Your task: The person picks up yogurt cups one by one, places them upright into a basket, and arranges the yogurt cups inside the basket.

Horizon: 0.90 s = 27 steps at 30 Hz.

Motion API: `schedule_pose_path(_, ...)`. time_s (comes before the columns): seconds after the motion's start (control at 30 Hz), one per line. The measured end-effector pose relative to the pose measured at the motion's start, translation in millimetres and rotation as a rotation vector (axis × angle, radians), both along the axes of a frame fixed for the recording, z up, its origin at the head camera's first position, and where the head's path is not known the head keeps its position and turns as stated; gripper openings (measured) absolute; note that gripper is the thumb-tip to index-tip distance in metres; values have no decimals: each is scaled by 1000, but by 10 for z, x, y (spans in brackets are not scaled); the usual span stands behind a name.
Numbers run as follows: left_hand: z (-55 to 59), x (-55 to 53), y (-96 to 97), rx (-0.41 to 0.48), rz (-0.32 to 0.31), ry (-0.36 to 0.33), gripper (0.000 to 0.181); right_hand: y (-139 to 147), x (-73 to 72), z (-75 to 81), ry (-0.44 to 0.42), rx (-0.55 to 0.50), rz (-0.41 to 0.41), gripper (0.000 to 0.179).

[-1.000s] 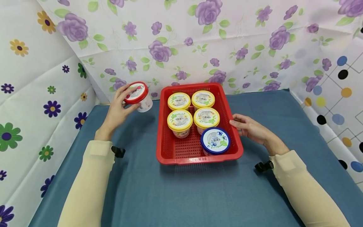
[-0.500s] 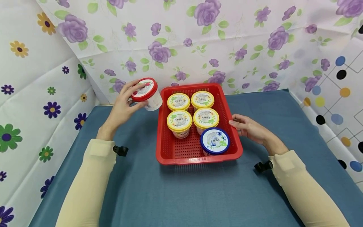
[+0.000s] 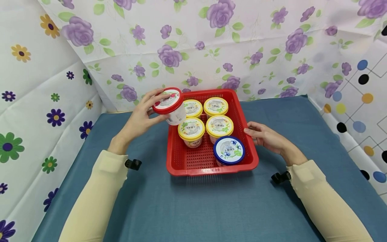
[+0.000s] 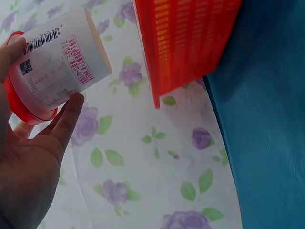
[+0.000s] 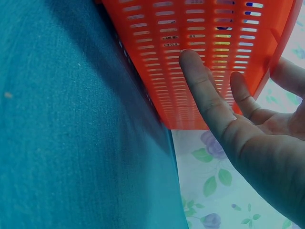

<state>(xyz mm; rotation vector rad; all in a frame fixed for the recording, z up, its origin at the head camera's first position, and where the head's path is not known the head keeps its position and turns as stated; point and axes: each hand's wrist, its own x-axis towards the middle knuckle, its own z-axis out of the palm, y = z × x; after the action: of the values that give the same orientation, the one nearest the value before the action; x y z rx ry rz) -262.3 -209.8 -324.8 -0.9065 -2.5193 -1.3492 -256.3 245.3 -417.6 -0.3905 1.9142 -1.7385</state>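
Note:
My left hand [image 3: 137, 117] grips a tub with a red lid [image 3: 176, 116], tilted, its base toward the right. In the head view the tub overlaps the left rim of the red plastic basket [image 3: 208, 171]. The left wrist view shows the same tub [image 4: 62, 62] raised apart from the basket wall [image 4: 190, 43]. Several yellow-lidded tubs [image 3: 191, 128] stand in the basket; the red-lidded one partly hides the back left one. A blue-lidded tub [image 3: 229, 150] sits at its front right. My right hand [image 3: 267, 136] holds the basket's right rim, thumb on top, fingers against the outer wall.
A blue cloth [image 3: 196, 208] covers the table under the basket. Behind stands a white sheet with purple flowers [image 3: 169, 55]. Patterned sheets also hang at the left [image 3: 33, 111] and right [image 3: 359, 111]. A bare patch of basket floor [image 3: 198, 159] shows at the front left.
My left hand has carried the red-lidded tub rightward, from beside the basket to over its left rim, and slightly down in the last half second. The right hand and basket stay put.

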Motion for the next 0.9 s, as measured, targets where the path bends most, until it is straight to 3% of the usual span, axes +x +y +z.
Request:
schedule_pose_path(0.33,-1,183,158,-21,-110,-69,66,2,-10,5,-4,-3,-6,36)
schedule_pose_path(0.9,-54,219,238,-74,-143,-65,66,-2,3,6,-5,5,-8,36)
